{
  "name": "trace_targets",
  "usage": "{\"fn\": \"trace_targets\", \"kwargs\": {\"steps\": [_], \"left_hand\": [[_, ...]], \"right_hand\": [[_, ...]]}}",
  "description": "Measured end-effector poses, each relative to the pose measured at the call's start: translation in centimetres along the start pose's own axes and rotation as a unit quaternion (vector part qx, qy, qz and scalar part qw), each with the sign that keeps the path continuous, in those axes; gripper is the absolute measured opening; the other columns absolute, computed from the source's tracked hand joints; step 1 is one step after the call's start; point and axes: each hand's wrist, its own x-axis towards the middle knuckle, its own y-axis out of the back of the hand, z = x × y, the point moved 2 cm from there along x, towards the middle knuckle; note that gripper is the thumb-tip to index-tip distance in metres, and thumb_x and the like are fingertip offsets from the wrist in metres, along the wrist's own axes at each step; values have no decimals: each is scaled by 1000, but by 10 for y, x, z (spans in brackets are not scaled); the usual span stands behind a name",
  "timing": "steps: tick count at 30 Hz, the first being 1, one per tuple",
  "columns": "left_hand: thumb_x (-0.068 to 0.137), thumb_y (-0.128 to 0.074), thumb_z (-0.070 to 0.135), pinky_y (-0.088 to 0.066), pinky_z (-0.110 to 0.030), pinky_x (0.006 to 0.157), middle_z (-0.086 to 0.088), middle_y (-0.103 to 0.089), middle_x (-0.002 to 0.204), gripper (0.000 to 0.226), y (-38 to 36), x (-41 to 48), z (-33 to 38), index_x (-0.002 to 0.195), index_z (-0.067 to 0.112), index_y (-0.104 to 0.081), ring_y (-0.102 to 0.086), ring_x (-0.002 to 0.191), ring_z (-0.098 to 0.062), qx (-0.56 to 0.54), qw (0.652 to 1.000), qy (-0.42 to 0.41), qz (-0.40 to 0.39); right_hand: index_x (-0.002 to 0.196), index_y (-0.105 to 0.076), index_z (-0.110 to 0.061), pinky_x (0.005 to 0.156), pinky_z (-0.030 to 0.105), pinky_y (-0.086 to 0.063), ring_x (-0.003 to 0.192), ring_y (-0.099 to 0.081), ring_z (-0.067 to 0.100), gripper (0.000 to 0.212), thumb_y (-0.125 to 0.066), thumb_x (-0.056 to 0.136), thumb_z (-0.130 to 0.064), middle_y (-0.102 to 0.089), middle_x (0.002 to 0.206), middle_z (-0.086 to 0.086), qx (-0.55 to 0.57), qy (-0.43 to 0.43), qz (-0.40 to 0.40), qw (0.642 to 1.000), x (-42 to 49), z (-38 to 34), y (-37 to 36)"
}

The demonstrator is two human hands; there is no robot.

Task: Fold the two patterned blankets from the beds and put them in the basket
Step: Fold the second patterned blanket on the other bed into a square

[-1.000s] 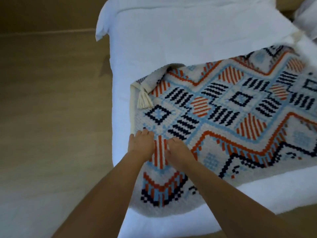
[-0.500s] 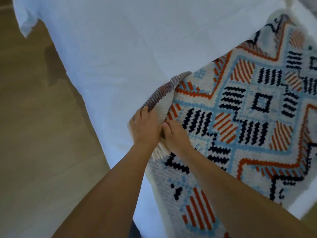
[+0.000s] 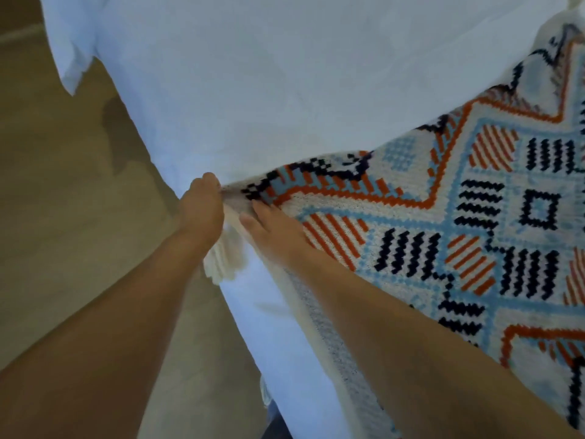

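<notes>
Evidently you were on the first fold of one patterned blanket (image 3: 474,217), which was spread over the bed (image 3: 285,90) to the right of your hands. Your left hand (image 3: 202,213) was clenched on the blanket's corner, with the tassel (image 3: 221,264) hanging just below it. Your right hand (image 3: 275,232) lay on the blanket's edge, just beside the left; whether it pinched or merely pressed could not be told. In my judgement, the next move called for carrying that corner across to the opposite edge, with the edges kept aligned.
</notes>
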Motion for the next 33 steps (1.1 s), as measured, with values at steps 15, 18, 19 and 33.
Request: {"fn": "trace_targets", "kwargs": {"steps": [15, 18, 19, 33], "left_hand": [[95, -39, 28, -25, -51, 107, -11, -32, 145, 55, -33, -23, 30, 142, 8, -21, -32, 132, -31, 129, 983, -39, -125], [94, -42, 28, -26, -50, 106, -12, -36, 142, 54, -29, -27, 44, 141, 8, -25, -37, 128, -33, 121, 981, -31, -147], [93, -42, 28, -27, -49, 106, -13, -38, 140, 52, -28, -27, 47, 139, 7, -27, -39, 127, -33, 118, 981, -24, -151], [97, -40, 27, -42, -34, 64, -14, -61, 90, 35, -56, 89, 108, 84, 4, -63, -59, 84, -31, 11, 940, -259, -223]], "right_hand": [[146, -21, -9, 118, 35, -12, 144, -11, 22, 58, -43, 94, -21, -17, 156, 8, -102, -7, -23, 995, -39, 42, 5], [143, -27, -6, 113, 37, -25, 139, -24, 26, 53, -42, 94, -21, -28, 151, 10, -80, -29, 1, 996, -50, 44, 29], [142, -28, -7, 110, 36, -28, 136, -28, 26, 51, -41, 95, -21, -30, 150, 10, -72, -35, 5, 997, -51, 43, 35], [113, -49, -9, 100, 39, -31, 114, -46, 29, 23, -43, 91, -11, -52, 122, 10, -301, -164, 110, 933, 73, 47, 123]]}}
